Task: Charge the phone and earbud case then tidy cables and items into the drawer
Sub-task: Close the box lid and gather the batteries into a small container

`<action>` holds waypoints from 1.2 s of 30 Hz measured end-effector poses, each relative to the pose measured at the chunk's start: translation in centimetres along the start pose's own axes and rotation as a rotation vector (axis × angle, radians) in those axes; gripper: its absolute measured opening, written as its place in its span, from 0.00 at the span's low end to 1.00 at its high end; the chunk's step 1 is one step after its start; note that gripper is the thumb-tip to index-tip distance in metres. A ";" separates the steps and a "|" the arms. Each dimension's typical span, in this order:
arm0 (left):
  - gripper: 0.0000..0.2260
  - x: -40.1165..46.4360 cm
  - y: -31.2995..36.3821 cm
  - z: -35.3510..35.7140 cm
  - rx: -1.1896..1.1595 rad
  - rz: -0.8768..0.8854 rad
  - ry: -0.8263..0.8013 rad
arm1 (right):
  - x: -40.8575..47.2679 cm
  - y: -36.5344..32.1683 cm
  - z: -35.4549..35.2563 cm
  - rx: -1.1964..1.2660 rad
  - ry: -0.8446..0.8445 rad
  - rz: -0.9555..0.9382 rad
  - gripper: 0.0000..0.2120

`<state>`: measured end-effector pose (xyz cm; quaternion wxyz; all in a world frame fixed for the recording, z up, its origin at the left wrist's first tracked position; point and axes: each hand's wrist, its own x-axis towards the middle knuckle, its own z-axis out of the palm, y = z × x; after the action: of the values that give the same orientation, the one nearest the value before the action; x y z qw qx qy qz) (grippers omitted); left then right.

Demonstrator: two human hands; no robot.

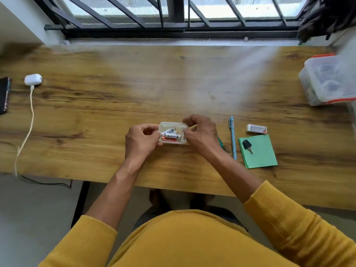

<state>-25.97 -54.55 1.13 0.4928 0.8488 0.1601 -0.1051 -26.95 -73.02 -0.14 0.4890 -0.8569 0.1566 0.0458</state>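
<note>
Earbud case at far left of wooden desk, white cable plugged in, trailing over the near edge; phone just beside, at frame edge. Mid-desk, clear tray of batteries, left hand curled gripping its left rim, right hand pinching a thin tan band. Rightward: blue pen, eraser, key on green notepad.

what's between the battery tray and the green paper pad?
Head view: the right hand at the battery tray, then a blue pen lying on the desk, then bare wood up to the green paper pad.
</note>
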 end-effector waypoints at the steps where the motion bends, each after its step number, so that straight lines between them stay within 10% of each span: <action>1: 0.08 -0.6 -0.1 0.2 -0.018 -0.007 -0.012 | -0.5 0.3 -0.3 0.009 -0.002 0.009 0.14; 21: 0.12 -9.3 -3.5 3.1 -0.205 -0.009 -0.399 | -13.2 5.1 -3.2 0.108 0.220 0.119 0.18; 36: 0.08 -12.4 -4.2 4.7 -0.374 -0.151 -0.203 | -13.7 6.9 -5.1 0.130 0.158 0.095 0.16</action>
<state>-39.13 -58.83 -0.39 0.6460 0.7132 0.1893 -0.1952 -42.47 -77.55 0.00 0.5269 -0.8160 0.2376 -0.0090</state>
